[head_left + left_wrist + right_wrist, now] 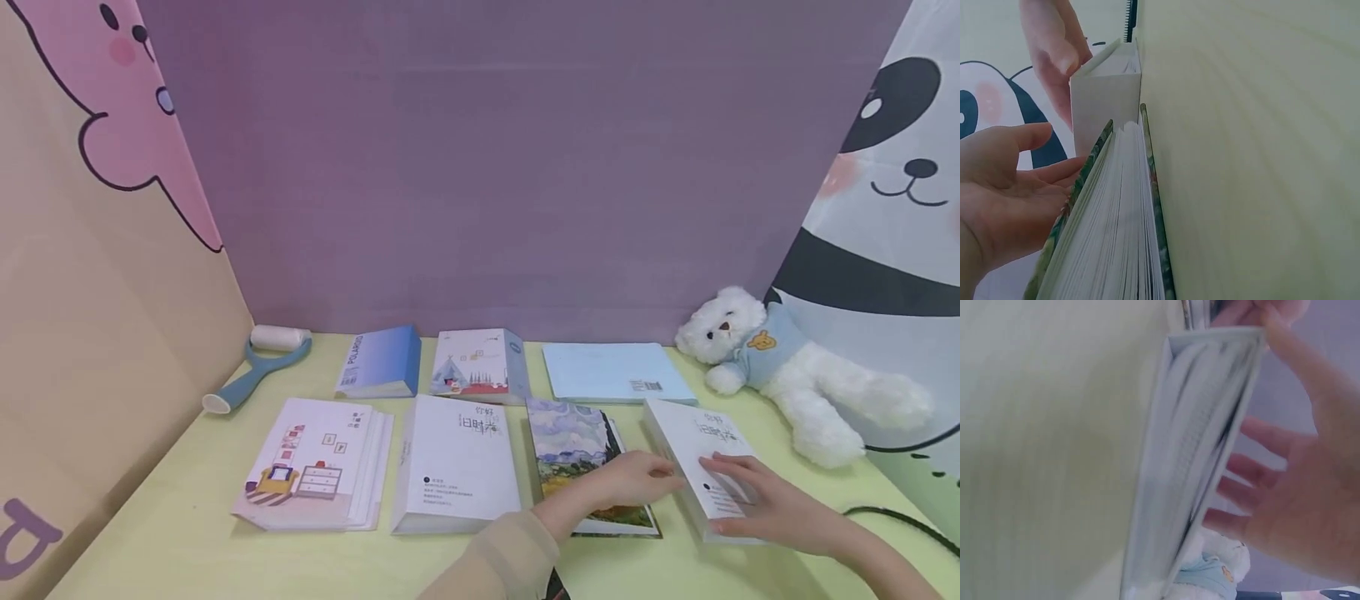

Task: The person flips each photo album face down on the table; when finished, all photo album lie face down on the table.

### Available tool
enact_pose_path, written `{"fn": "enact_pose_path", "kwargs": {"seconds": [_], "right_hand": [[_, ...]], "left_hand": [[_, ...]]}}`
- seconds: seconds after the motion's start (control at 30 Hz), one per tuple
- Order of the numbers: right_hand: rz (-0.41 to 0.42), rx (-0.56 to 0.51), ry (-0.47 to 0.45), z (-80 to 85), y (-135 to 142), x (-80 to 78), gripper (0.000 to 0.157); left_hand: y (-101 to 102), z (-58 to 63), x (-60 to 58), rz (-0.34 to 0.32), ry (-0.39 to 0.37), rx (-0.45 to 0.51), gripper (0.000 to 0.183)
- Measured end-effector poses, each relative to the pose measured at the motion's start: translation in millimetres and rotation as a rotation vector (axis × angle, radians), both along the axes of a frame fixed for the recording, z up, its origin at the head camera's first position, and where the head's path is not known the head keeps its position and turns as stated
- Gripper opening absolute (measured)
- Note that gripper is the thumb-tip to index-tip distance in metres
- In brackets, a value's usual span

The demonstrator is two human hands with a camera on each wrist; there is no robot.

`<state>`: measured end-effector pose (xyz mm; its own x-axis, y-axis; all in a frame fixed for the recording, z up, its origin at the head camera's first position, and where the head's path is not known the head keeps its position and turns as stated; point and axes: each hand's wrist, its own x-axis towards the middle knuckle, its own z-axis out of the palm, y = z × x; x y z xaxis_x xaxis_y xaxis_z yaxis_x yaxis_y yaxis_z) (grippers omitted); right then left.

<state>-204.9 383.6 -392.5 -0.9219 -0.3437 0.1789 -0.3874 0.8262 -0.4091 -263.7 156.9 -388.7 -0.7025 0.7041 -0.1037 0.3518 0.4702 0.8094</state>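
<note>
Two bare hands are at the right end of a front row of albums. The left hand (637, 479) reaches over the album with a painted landscape cover (572, 446). Its fingers are near the spine side of a white album with black writing (678, 429); whether they touch it I cannot tell. The right hand (783, 508) is spread over that album's cover and right edge, thumb apart from the fingers. In the right wrist view the white album's page side (1191, 444) faces the loosely extended fingers (1250, 472). The left wrist view shows the painted album's page edges (1119, 212).
To the left lie another white album (461, 467) and an album with a room drawing (307, 467). Behind are a blue album (378, 362), a tent-picture album (480, 362), a pale blue one (615, 371), a lint roller (258, 371) and a teddy bear (795, 367).
</note>
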Motion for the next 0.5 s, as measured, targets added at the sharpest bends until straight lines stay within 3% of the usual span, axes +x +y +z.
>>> {"fn": "enact_pose_path", "kwargs": {"seconds": [0.13,0.33,0.5], "right_hand": [[0.034,-0.013,0.061,-5.3,3,2.6,0.072],[0.022,-0.051,0.163,-7.6,-2,5.0,0.063],[-0.003,0.032,0.168,-1.0,-9,6.7,0.059]], "left_hand": [[3,-1.1,0.6,-0.003,0.004,-0.009,0.042],[4,-3.4,-3.2,0.024,0.019,0.036,0.039],[2,-2.8,-4.2,0.02,0.022,0.058,0.039]]}}
